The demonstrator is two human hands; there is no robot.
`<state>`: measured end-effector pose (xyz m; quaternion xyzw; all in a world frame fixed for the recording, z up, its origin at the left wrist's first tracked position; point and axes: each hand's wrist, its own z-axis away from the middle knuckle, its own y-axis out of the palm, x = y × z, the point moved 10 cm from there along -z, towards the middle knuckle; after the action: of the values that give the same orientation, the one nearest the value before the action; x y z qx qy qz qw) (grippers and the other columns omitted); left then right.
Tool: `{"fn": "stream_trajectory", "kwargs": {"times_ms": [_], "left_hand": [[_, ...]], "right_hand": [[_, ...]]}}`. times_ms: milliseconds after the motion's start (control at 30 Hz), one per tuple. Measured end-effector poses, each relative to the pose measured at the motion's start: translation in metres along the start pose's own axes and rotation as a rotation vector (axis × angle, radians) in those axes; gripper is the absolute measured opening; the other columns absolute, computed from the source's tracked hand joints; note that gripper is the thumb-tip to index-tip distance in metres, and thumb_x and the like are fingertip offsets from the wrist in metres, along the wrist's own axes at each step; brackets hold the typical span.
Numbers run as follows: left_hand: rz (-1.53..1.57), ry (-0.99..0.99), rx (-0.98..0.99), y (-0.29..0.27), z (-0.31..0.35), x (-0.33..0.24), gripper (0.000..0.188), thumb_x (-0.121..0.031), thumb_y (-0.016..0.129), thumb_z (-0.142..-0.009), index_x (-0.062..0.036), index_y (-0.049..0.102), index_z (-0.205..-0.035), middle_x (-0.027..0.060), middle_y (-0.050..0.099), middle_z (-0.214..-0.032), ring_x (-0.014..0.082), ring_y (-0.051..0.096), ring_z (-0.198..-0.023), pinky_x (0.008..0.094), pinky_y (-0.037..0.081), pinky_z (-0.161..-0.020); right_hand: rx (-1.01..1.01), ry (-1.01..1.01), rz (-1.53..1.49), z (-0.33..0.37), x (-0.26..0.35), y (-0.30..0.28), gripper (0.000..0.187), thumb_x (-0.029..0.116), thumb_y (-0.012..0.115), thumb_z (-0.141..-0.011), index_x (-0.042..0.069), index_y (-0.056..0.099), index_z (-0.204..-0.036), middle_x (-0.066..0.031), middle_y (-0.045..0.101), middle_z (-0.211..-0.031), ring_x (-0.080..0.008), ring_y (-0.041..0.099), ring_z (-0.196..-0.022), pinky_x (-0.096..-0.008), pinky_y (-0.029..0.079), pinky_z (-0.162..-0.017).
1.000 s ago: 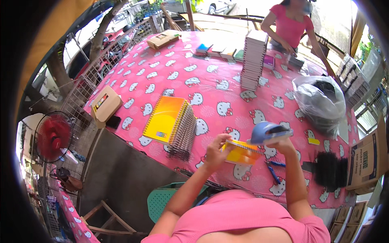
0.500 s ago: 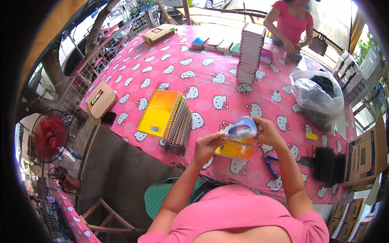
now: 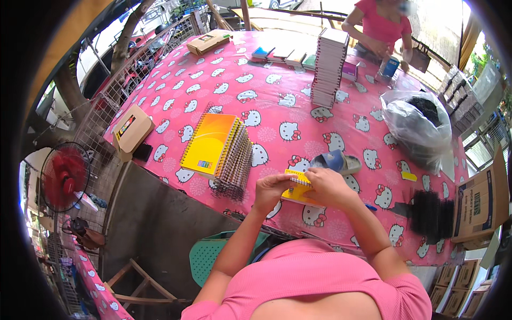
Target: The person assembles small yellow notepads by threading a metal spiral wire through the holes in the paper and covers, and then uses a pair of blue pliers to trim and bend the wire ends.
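A yellow-and-orange spiral notebook (image 3: 295, 195) lies on the table before me, its coiled edge facing away. My left hand (image 3: 273, 192) is closed on its left end, thumb and fingers pinching at the coil. Over the right part of the notebook, my right hand (image 3: 332, 188) has its fingers bent together at the coil and covers much of the cover. Just beyond that hand rests a blue-and-grey slide slipper (image 3: 336, 161). A blue pliers handle (image 3: 370, 207) shows beside my right forearm, the rest hidden. To the left stands a stack of yellow spiral notebooks (image 3: 213, 146).
A tall notebook stack (image 3: 329, 69) stands farther back. On the right are a plastic bag (image 3: 413, 133) of black coils, a pile of black coils (image 3: 431, 216) and a cardboard box (image 3: 480, 205). Across the table, a person in pink handles a blue-covered item (image 3: 390, 66).
My right hand has let go of the slipper, which now lies on the table, and has come down onto the notebook's coil. The person opposite has raised a blue-covered item.
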<state>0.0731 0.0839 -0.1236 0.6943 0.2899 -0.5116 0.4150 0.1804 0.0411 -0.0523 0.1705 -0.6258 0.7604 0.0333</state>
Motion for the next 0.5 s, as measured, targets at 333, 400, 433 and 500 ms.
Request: {"fn": "stream_trajectory", "kwargs": {"times_ms": [333, 400, 433, 500], "left_hand": [[0.327, -0.18, 0.065, 0.049, 0.023, -0.086, 0.03, -0.011, 0.053, -0.094, 0.0057, 0.054, -0.118, 0.0117, 0.063, -0.109, 0.0146, 0.062, -0.096, 0.0293, 0.05, -0.087], [0.251, 0.042, 0.113, 0.059, 0.024, -0.12, 0.04, -0.027, 0.044, -0.099, 0.0038, 0.049, -0.125, 0.0116, 0.058, -0.117, 0.0141, 0.058, -0.102, 0.0308, 0.047, -0.088], [0.281, 0.012, 0.159, 0.061, 0.025, -0.11, 0.04, -0.027, 0.044, -0.099, 0.0031, 0.049, -0.125, 0.0106, 0.058, -0.115, 0.0136, 0.058, -0.101, 0.0299, 0.047, -0.086], [0.333, -0.042, 0.256, 0.064, 0.022, -0.099, 0.04, -0.028, 0.044, -0.099, 0.0017, 0.048, -0.126, 0.0084, 0.058, -0.113, 0.0125, 0.057, -0.099, 0.0281, 0.047, -0.083]], "right_hand": [[-0.402, -0.126, -0.736, 0.027, 0.013, -0.075, 0.011, 0.008, 0.065, -0.079, 0.003, 0.063, -0.089, -0.0144, 0.056, -0.103, -0.0269, 0.057, -0.097, -0.0352, 0.045, -0.08], [-0.577, -0.37, -0.863, 0.04, 0.03, -0.099, 0.014, 0.008, 0.066, -0.079, 0.004, 0.064, -0.092, -0.0129, 0.054, -0.106, -0.0243, 0.053, -0.103, -0.0342, 0.042, -0.085], [-0.666, -0.492, -0.924, 0.047, 0.038, -0.108, 0.015, 0.009, 0.067, -0.079, 0.005, 0.065, -0.093, -0.0122, 0.053, -0.108, -0.023, 0.051, -0.106, -0.0337, 0.04, -0.088], [-0.642, -0.466, -1.065, 0.042, 0.047, -0.098, 0.014, 0.01, 0.068, -0.079, 0.004, 0.067, -0.092, -0.0094, 0.05, -0.111, -0.0194, 0.045, -0.11, -0.0335, 0.035, -0.092]]}}
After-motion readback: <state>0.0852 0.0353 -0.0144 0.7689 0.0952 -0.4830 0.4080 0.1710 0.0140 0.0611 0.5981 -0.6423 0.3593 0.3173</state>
